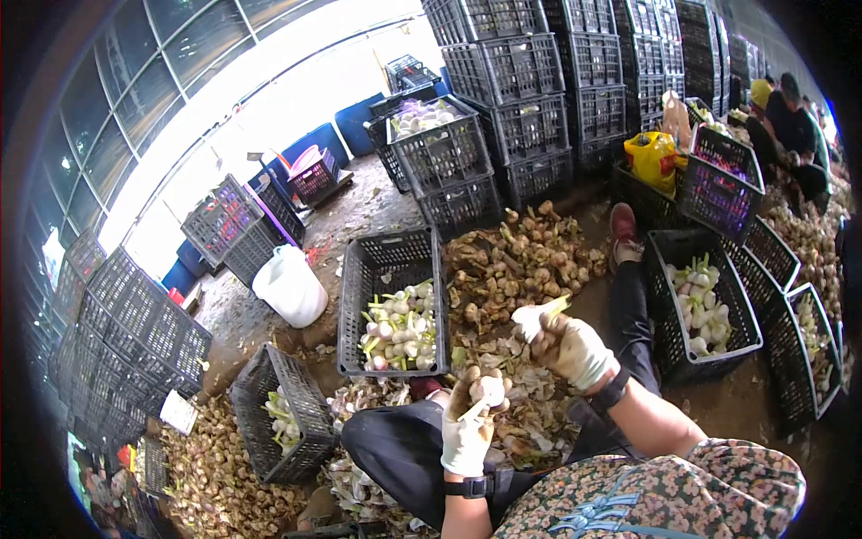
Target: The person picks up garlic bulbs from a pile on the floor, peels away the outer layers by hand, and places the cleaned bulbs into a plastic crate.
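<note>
My left hand (469, 431), in a white glove with a soiled palm, is closed around a whitish garlic bulb (489, 389) above my lap. Up and to the right, my gloved right hand (579, 350) grips another white piece of garlic (536, 319) with a pale green stem end; its far side is hidden by the fingers. Beneath both hands lie loose papery garlic skins (530, 400). Just beyond is a heap of dry, unpeeled garlic (530, 260). Left of the hands, a black crate (392, 244) holds clean white bulbs with short green stems (401, 328).
Another crate of garlic (709, 357) stands beside my right leg. A tilted crate (283, 395) and a white bucket (292, 287) are at left. Tall crate stacks (503, 72) rise behind. A yellow bag (651, 160) sits at right, near other people (795, 126).
</note>
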The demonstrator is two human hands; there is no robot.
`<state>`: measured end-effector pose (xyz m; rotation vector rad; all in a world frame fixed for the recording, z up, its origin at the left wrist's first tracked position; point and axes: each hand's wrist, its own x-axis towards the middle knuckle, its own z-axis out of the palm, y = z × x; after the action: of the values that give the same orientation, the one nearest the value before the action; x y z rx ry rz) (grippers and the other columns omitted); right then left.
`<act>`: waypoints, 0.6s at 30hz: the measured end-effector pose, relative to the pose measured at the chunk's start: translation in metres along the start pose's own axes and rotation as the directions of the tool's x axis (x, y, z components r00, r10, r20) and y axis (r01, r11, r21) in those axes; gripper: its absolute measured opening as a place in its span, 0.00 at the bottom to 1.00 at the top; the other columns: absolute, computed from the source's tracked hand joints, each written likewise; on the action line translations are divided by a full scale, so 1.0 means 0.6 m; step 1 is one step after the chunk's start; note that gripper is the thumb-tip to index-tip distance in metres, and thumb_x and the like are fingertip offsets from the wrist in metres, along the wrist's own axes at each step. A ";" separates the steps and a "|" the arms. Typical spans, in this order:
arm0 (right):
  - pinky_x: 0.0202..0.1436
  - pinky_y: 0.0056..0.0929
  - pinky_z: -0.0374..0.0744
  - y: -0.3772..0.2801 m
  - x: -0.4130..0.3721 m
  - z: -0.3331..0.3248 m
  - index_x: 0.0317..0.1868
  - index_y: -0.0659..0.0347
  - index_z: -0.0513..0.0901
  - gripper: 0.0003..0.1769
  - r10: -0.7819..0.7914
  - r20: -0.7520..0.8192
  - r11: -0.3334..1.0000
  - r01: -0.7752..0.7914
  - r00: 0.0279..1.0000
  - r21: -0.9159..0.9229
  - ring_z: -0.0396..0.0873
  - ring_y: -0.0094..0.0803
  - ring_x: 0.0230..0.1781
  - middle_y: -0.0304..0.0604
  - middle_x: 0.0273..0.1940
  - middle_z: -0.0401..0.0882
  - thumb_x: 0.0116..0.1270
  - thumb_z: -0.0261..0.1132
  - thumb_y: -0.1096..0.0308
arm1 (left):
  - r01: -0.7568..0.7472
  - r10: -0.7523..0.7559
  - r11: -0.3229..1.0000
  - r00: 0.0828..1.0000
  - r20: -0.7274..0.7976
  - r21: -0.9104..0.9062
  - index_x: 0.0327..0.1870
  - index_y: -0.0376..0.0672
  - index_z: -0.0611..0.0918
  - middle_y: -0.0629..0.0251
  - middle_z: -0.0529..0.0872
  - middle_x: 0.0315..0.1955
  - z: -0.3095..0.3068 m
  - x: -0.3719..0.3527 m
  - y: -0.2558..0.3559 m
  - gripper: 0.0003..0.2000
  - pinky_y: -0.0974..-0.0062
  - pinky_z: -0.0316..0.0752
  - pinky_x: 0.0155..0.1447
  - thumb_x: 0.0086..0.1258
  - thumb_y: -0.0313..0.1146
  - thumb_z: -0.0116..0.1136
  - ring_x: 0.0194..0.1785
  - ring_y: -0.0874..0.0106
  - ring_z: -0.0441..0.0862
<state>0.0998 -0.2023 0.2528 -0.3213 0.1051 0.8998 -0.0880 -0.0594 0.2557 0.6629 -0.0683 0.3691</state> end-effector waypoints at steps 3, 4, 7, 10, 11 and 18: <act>0.41 0.29 0.82 -0.031 -0.011 0.022 0.63 0.66 0.76 0.22 -0.223 0.294 -0.372 0.198 0.929 -0.907 0.83 0.33 0.37 0.44 0.44 0.86 0.74 0.64 0.64 | -0.071 0.102 0.975 0.984 -0.143 0.210 0.64 0.46 0.78 0.54 0.85 0.53 0.024 0.001 0.000 0.22 0.64 0.85 0.54 0.69 0.21 0.64 0.57 0.57 0.85; 0.48 0.30 0.81 -0.017 -0.025 0.008 0.70 0.63 0.70 0.31 -0.250 0.459 -0.601 0.235 0.853 -0.764 0.82 0.32 0.43 0.48 0.52 0.84 0.73 0.66 0.58 | -0.113 0.164 0.959 0.970 -0.182 0.259 0.64 0.43 0.77 0.56 0.85 0.52 0.027 0.007 -0.008 0.23 0.65 0.84 0.56 0.68 0.16 0.63 0.56 0.61 0.85; 0.58 0.34 0.80 0.012 -0.058 0.041 0.71 0.67 0.68 0.32 0.081 0.233 0.328 0.195 0.969 -0.924 0.81 0.35 0.57 0.47 0.61 0.80 0.71 0.67 0.66 | -0.169 0.205 0.956 0.969 -0.135 0.238 0.63 0.39 0.77 0.59 0.84 0.51 -0.021 0.028 -0.035 0.23 0.68 0.84 0.54 0.67 0.14 0.62 0.51 0.66 0.84; 0.48 0.26 0.83 0.049 -0.075 0.052 0.66 0.64 0.74 0.26 0.174 0.233 0.681 0.054 0.957 -0.730 0.82 0.24 0.49 0.42 0.57 0.81 0.73 0.68 0.64 | -0.154 0.222 0.897 0.968 -0.121 0.414 0.61 0.38 0.79 0.59 0.85 0.49 0.038 0.023 -0.033 0.22 0.73 0.84 0.52 0.66 0.13 0.61 0.49 0.69 0.84; 0.43 0.25 0.83 0.052 -0.087 0.069 0.59 0.63 0.78 0.20 0.131 0.136 0.694 0.007 0.982 -0.720 0.83 0.24 0.45 0.40 0.53 0.83 0.71 0.70 0.64 | -0.187 0.315 0.791 0.941 -0.126 0.583 0.61 0.36 0.79 0.58 0.85 0.49 0.041 0.023 -0.031 0.21 0.72 0.84 0.53 0.66 0.13 0.62 0.48 0.69 0.84; 0.41 0.22 0.79 0.033 -0.093 0.060 0.55 0.64 0.81 0.20 0.039 0.236 0.480 0.189 0.971 -0.857 0.79 0.19 0.40 0.35 0.44 0.85 0.68 0.73 0.62 | -0.205 0.392 0.185 0.912 0.119 0.961 0.51 0.30 0.84 0.58 0.84 0.49 0.030 0.022 -0.017 0.17 0.72 0.87 0.51 0.61 0.09 0.64 0.47 0.68 0.86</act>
<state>0.0480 -0.2213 0.2949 -1.1931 -0.6296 0.8302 -0.0710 -0.0735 0.2664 1.9296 0.2252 0.8873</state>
